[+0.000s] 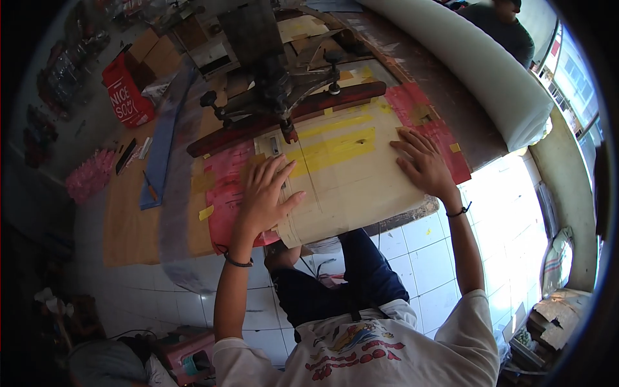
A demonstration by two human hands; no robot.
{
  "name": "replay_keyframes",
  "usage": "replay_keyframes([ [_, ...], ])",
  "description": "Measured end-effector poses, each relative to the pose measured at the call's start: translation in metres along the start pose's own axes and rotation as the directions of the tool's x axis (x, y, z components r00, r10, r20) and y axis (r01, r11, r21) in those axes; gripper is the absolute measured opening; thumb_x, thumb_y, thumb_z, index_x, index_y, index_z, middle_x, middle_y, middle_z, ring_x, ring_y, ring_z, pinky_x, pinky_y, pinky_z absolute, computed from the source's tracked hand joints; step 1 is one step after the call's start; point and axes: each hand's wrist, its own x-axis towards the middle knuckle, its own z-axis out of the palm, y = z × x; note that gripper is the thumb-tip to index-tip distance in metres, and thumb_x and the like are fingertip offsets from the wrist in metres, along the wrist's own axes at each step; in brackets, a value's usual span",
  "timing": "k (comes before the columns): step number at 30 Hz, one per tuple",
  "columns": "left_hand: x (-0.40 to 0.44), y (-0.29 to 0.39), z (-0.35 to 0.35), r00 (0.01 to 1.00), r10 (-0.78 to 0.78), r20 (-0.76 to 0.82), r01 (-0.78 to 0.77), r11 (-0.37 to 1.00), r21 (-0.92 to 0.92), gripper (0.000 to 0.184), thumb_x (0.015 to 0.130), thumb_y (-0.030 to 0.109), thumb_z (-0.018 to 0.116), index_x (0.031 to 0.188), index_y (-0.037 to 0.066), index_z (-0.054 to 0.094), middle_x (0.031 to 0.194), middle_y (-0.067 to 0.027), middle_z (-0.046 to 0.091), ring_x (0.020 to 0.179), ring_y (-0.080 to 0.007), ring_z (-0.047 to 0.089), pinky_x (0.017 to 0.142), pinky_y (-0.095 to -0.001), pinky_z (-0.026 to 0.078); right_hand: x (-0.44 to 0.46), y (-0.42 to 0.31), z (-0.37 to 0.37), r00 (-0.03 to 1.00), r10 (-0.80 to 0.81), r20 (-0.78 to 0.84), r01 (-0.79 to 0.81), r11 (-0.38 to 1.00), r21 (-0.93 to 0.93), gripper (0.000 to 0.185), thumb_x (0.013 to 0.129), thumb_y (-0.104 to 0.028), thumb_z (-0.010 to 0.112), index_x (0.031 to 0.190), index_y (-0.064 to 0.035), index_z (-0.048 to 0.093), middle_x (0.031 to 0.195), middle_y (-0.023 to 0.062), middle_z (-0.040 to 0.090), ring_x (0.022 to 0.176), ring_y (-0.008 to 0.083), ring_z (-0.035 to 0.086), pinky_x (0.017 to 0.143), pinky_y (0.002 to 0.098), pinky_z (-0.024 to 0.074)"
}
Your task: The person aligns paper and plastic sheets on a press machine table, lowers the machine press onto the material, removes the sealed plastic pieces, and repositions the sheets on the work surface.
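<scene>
Both hands lie on a pale board [351, 197] with yellow tape strips and thin drawn lines, set between red pieces at either side. My left hand [265, 190] rests near the board's left edge, fingers spread, beside a small metal piece [275, 146]. My right hand [424, 161] presses flat near the right edge, its fingers apart, next to the red piece [431, 122]. Beyond the hands, a dark machine head [277, 93] stands over the board, with a long dark red bar [303, 111] across it and a red-tipped part [290, 137] just above the surface.
A red bag [126, 93], a blue strip [169, 135], a screwdriver [150, 187] and a pink bundle [91, 174] lie to the left. A large white roll [471, 71] runs along the back right. Another person [500, 29] is at the far right.
</scene>
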Motion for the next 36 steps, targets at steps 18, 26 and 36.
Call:
replay_keyframes([
  [18,-0.005,0.006,0.002,0.988,-0.123,0.092,0.111,0.985,0.129,0.071,0.100,0.052,0.060,0.160,0.018,0.042,0.170,-0.0113,0.033,0.158,-0.0349,0.027,0.129,-0.0622,0.012,0.095,0.132,0.026,0.999,0.021,-0.043,-0.033,0.953,-0.300,0.048,0.111,-0.033,0.048,0.150,-0.0051,0.049,0.143,0.0240,0.061,0.132,0.0386,0.059,0.111,0.0419,0.0475],
  [26,-0.005,0.008,0.001,0.990,-0.113,0.084,0.103,0.989,0.105,0.069,0.100,0.044,0.064,0.159,0.017,0.043,0.169,-0.0100,0.035,0.158,-0.0358,0.028,0.128,-0.0602,0.015,0.034,0.136,-0.100,0.960,0.281,0.019,-0.281,0.955,0.089,0.055,0.111,-0.040,0.053,0.156,-0.0093,0.047,0.149,0.0199,0.059,0.138,0.0315,0.056,0.117,0.0392,0.0411],
  [36,-0.001,0.010,-0.004,0.987,-0.120,0.104,0.109,0.988,0.106,0.071,0.098,0.048,0.064,0.159,0.016,0.045,0.170,-0.0111,0.035,0.157,-0.0359,0.029,0.128,-0.0609,0.016,-0.035,0.154,-0.056,0.949,0.315,0.002,-0.307,0.924,0.227,0.038,0.107,-0.033,0.059,0.133,-0.0069,0.068,0.157,0.0180,0.051,0.145,0.0359,0.048,0.119,0.0456,0.0393],
])
